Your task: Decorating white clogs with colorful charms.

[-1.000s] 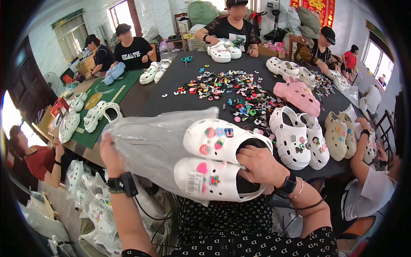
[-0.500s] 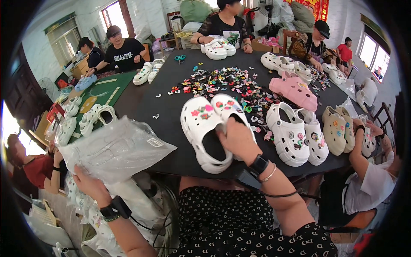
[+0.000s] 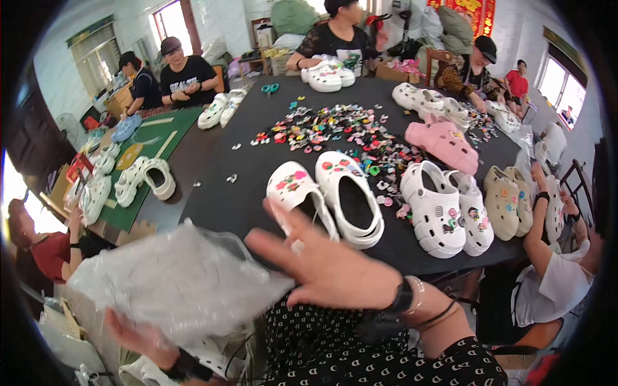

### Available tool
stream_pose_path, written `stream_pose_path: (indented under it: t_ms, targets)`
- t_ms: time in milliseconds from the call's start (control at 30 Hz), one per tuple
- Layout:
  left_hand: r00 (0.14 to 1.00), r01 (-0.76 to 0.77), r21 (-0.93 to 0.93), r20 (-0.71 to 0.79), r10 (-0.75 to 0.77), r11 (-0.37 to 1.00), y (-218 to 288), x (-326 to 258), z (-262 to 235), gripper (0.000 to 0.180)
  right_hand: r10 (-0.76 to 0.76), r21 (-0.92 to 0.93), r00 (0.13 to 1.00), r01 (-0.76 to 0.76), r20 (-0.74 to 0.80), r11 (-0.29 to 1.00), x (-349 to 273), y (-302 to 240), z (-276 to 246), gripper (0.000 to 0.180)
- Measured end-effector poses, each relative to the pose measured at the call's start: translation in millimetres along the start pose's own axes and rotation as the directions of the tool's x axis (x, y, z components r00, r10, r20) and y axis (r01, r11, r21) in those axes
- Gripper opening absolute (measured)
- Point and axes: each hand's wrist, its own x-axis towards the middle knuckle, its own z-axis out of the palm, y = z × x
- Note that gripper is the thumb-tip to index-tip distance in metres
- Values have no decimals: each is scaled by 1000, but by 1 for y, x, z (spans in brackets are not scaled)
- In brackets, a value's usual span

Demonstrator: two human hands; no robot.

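A clear plastic bag (image 3: 161,276) is held up at the table's near left edge. My left hand (image 3: 141,338) grips its lower side, some fingers hidden by the film. My right hand (image 3: 341,273) is open, fingers spread, and holds nothing; it hovers over the table edge by the bag's right corner, slightly blurred. Just beyond it, two white clogs stand side by side with colourful charms on their toes. The left clog (image 3: 288,186) is partly covered by my right fingers. The right clog (image 3: 351,202) shows its opening and heel strap.
Loose colourful charms (image 3: 341,125) lie piled mid-table. To the right stand white clogs (image 3: 432,209), a pink clog (image 3: 444,143) and beige clogs (image 3: 502,202). Several people work around the tables. More clogs sit on the green mat (image 3: 151,138) at left.
My right hand has let go of the white clogs and moved left toward the bag, fingers spreading. The clogs now rest apart on the table. The bag has come lower and nearer.
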Motion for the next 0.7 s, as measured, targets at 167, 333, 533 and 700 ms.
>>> stream_pose_path:
  t_ms: [167,333,533,700]
  targets:
    - [921,-315,64,260,289,947,46,-53,17,71,-37,241,937,-51,348,969,14,-25,46,120]
    - [662,542,-368,740,-115,756,111,-47,63,72,-126,620,983,17,132,785,5,-20,114,99]
    - [669,593,-295,698,-255,750,89,-58,61,69,165,772,939,-343,303,535,-7,-12,75,16]
    - [622,85,261,740,-256,962,67,-91,83,57,364,941,893,154,-263,300,-18,14,61,55]
